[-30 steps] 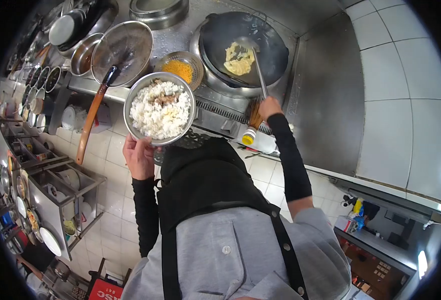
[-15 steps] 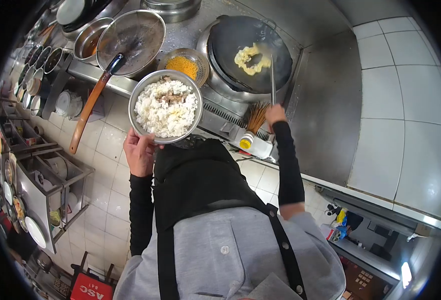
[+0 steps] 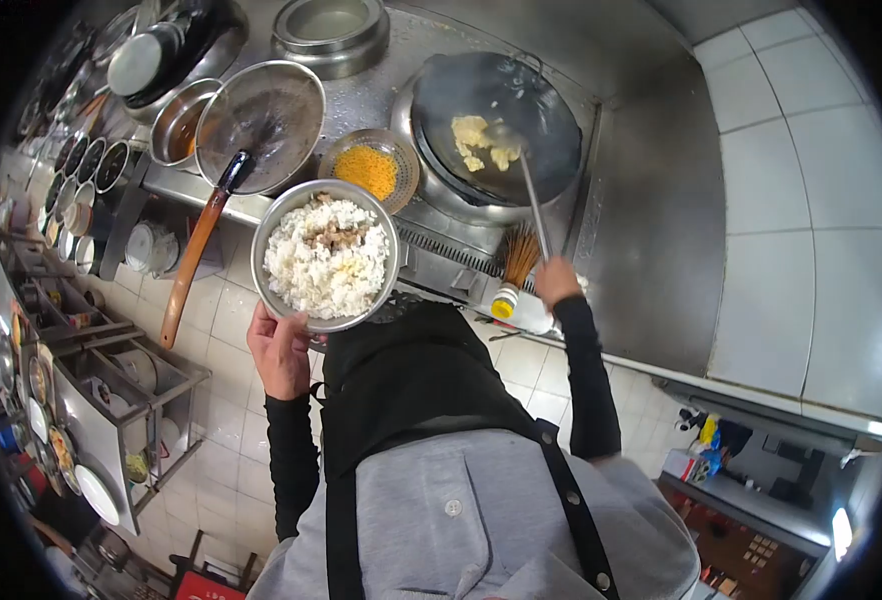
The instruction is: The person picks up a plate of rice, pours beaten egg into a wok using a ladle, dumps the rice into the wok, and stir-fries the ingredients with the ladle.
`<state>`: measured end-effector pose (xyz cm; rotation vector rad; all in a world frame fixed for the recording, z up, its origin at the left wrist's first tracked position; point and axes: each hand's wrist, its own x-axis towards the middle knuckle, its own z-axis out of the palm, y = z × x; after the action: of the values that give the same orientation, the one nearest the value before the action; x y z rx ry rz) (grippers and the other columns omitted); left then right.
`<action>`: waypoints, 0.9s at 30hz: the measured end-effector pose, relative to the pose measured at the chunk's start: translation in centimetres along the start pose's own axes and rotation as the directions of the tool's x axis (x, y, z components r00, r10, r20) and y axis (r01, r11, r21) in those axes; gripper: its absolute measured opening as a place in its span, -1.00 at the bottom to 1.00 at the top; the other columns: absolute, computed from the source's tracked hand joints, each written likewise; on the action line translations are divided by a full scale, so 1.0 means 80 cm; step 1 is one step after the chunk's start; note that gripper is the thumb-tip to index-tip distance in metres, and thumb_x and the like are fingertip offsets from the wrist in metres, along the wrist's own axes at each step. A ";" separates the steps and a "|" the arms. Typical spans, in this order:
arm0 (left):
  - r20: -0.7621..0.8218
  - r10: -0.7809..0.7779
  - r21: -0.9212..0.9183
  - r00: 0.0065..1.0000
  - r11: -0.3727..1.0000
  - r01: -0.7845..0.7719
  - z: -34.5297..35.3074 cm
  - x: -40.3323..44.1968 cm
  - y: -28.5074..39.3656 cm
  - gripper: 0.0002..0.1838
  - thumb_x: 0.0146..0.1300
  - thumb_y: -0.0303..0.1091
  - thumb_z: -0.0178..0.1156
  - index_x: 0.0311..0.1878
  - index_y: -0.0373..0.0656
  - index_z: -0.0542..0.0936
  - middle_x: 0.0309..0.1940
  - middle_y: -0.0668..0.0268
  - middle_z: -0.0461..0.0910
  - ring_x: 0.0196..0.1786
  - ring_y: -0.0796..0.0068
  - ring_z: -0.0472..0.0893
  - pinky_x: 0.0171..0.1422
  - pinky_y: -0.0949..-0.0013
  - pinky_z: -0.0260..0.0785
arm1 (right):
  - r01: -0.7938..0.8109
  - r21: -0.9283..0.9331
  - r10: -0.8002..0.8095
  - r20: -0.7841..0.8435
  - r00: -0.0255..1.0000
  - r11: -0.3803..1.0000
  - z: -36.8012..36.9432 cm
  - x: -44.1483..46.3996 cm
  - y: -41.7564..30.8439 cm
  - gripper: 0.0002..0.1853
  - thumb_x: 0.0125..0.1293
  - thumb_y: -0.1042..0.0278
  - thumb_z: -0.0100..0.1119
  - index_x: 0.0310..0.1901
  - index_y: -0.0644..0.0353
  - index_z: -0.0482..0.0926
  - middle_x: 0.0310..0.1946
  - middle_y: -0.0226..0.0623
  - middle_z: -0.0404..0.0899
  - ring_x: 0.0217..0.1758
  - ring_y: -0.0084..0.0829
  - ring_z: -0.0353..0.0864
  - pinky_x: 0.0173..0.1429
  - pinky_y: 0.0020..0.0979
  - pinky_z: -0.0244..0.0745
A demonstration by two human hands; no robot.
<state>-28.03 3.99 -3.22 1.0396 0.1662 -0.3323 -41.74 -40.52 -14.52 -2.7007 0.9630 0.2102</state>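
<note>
My left hand grips the rim of a metal bowl, thumb on the near edge. White rice with bits of brown meat fills the bowl. My right hand is closed around the handle of a long metal ladle. Its blurred head is down in a dark wok on the burner, touching pieces of yellow cooked egg. Between the bowl and the wok sits a perforated metal dish holding small orange-yellow bits.
A wide strainer with a wooden handle overhangs the counter edge at left, beside a metal pot. A bamboo wok brush and a yellow-capped bottle stand near my right hand. Behind is a round metal burner ring.
The ladle has swung left in the wok, its handle now slanting, and the egg has broken into separate pieces. My left hand still holds the rice bowl. The whole view has shifted slightly.
</note>
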 end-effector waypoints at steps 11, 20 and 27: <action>0.047 -0.008 -0.006 0.999 1.000 0.008 0.012 -0.002 0.014 -0.63 0.16 -0.58 0.06 0.08 -0.34 0.43 -0.11 0.10 0.60 -0.31 0.37 0.65 -0.35 0.38 0.54 | -0.037 0.332 -0.008 0.133 0.991 0.942 -0.006 -0.003 -0.101 -0.63 0.32 0.25 0.03 -0.43 0.45 0.58 -0.51 0.20 0.59 -0.38 0.11 0.65 -0.22 -0.02 0.56; 0.017 0.060 -0.017 0.998 0.998 -0.060 0.019 -0.011 0.015 -0.78 0.17 -0.64 0.03 -0.09 -0.36 0.42 -0.19 0.06 0.59 -0.36 0.36 0.66 -0.38 0.36 0.59 | -0.191 0.299 0.146 0.167 0.975 0.935 -0.001 0.069 -0.040 -0.61 0.32 0.27 -0.01 -0.45 0.50 0.56 -0.61 0.16 0.58 -0.56 -0.02 0.68 -0.32 -0.09 0.64; 0.048 0.036 0.002 0.998 0.999 -0.036 0.014 -0.012 0.016 -0.63 0.17 -0.59 0.04 0.08 -0.32 0.43 -0.12 0.12 0.61 -0.31 0.41 0.64 -0.37 0.39 0.48 | -0.062 0.355 -0.015 0.211 0.977 0.933 -0.002 0.049 -0.097 -0.60 0.30 0.23 0.00 -0.50 0.44 0.57 -0.67 0.11 0.56 -0.45 0.06 0.70 -0.25 -0.06 0.62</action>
<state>-28.49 3.80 -1.33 1.0358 0.1040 -0.3241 -33.78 -37.17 -13.70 -2.2816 0.8738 0.2877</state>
